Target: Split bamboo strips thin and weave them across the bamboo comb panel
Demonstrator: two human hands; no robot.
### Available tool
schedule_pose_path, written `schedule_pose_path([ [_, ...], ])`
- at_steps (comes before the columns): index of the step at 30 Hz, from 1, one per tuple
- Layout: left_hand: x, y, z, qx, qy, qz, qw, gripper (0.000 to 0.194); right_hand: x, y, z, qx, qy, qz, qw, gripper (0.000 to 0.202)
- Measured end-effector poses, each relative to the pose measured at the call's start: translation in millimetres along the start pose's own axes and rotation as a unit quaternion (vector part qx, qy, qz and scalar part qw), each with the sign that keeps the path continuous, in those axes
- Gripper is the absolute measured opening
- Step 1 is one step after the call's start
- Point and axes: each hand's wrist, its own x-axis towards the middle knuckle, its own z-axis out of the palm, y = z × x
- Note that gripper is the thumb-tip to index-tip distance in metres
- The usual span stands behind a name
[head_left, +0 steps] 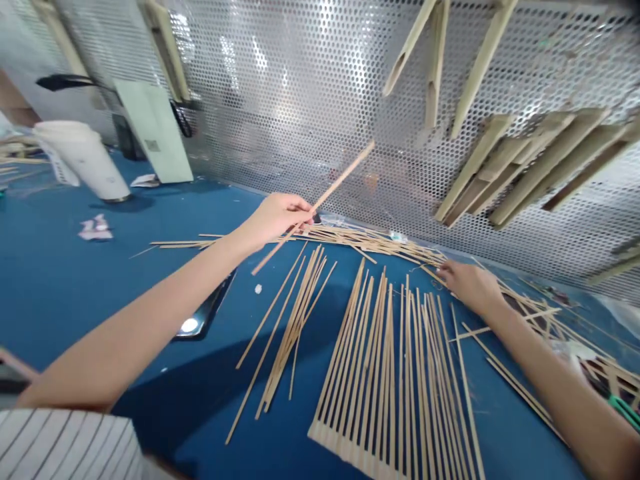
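My left hand [287,215] is closed around a thin bamboo strip [345,175], held slanting above the table with its upper end toward the perforated metal panel. Beneath that hand lies a long loose pile of bamboo strips [370,241]. At the pile's right end, my right hand [467,283] has its fingertips pinched together close to some strips; what they grip, if anything, is hidden. Between my arms, a fan of strips [395,373] is joined along its near edge like a comb. A smaller loose bunch of strips [290,327] lies to its left.
Split bamboo pieces [530,160] hang on the metal panel [300,100] behind. A phone [207,317] lies partly under my left forearm. Back left stand a white cup [85,160] and a pale green board [155,133]. Green-handled scissors [623,410] and more strips lie far right.
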Motion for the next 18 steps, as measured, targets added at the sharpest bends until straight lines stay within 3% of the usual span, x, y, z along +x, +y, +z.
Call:
schedule_pose_path([
  [5, 2, -55, -31.6, 0.106, -0.015, -0.096, 0.990, 0.012, 25, 21, 10, -0.098, -0.020, 0.009, 0.995, 0.019],
  [10, -3, -99, -34.5, 0.148, 0.042, -0.149, 0.977, 0.026, 40, 29, 15, -0.158, -0.040, 0.019, 0.987, 0.023],
  [14, -6, -118, -28.4, 0.216, 0.020, -0.161, 0.963, 0.026, 42, 33, 21, -0.172, -0.042, 0.021, 0.984, 0.026],
  [18, -8, -123, -26.0, 0.343, -0.009, -0.107, 0.933, 0.025, 40, 37, 28, -0.168, -0.025, 0.019, 0.985, 0.026],
])
